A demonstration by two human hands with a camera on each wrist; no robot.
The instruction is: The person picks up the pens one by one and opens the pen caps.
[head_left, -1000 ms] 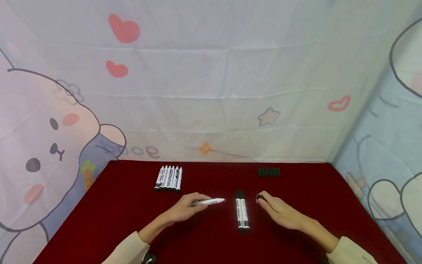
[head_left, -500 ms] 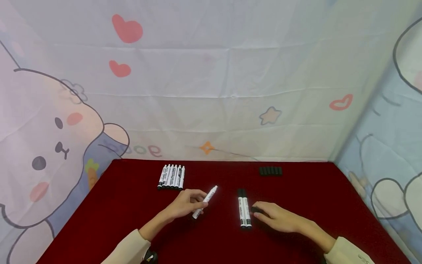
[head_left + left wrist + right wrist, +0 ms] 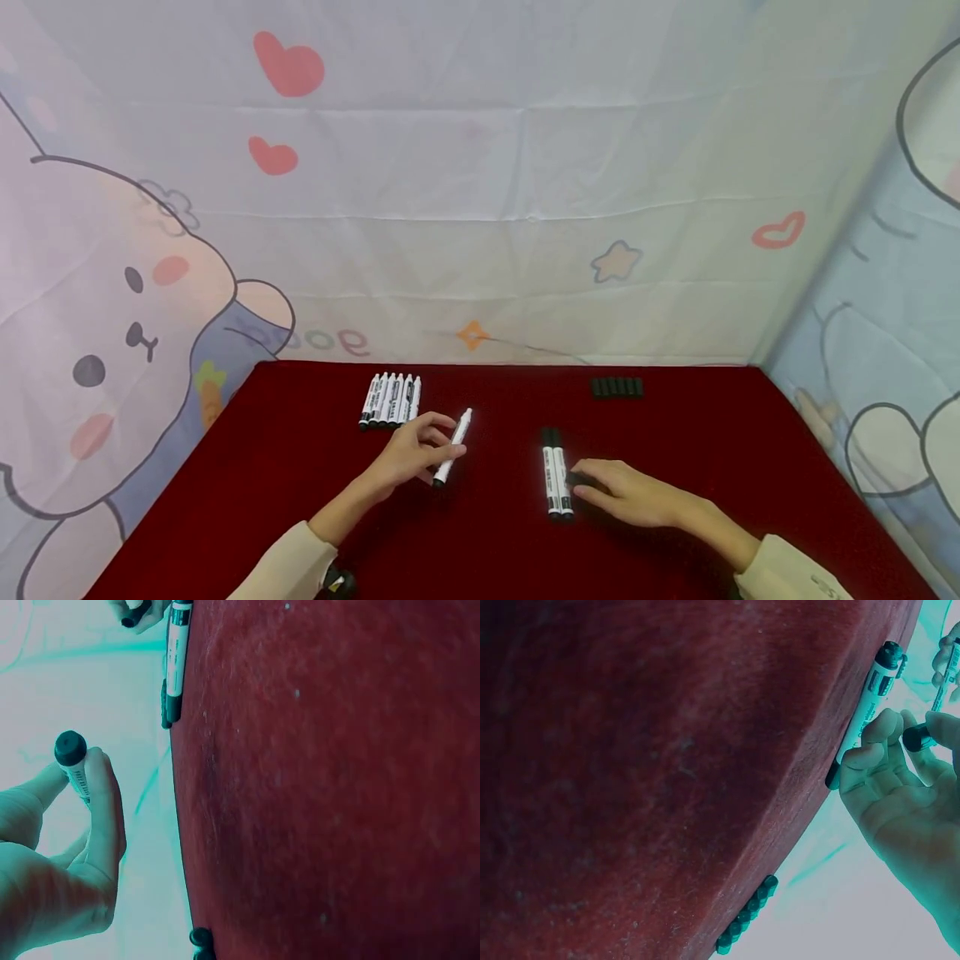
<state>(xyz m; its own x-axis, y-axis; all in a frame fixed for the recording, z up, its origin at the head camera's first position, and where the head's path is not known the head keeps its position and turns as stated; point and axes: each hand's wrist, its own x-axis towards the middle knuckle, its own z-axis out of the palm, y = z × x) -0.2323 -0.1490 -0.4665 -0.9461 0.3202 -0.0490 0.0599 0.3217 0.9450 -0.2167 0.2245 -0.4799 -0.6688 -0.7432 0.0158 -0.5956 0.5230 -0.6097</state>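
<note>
My left hand [image 3: 412, 448] pinches an uncapped white marker [image 3: 453, 447] between thumb and fingers, its pale tip tilted up and away and its black end [image 3: 70, 748] low. To the right, two capped markers [image 3: 555, 475] lie side by side on the red cloth, black caps at the far end. Just beside them my right hand [image 3: 626, 492] holds a black marker cap [image 3: 918, 738] between thumb and fingers; in the head view the fingers partly hide it. The fingertips are close to the right-hand capped marker.
A row of several uncapped white markers [image 3: 390, 400] lies at the back left of the red-covered table [image 3: 495, 550]. Several black caps [image 3: 617, 387] stand in a row at the back right. A printed curtain [image 3: 450, 167] hangs behind the table.
The left hand has moved a little left and away, turning its marker from nearly level to tip-up. The right hand has shifted left and nearer with the cap, beside the two capped markers.
</note>
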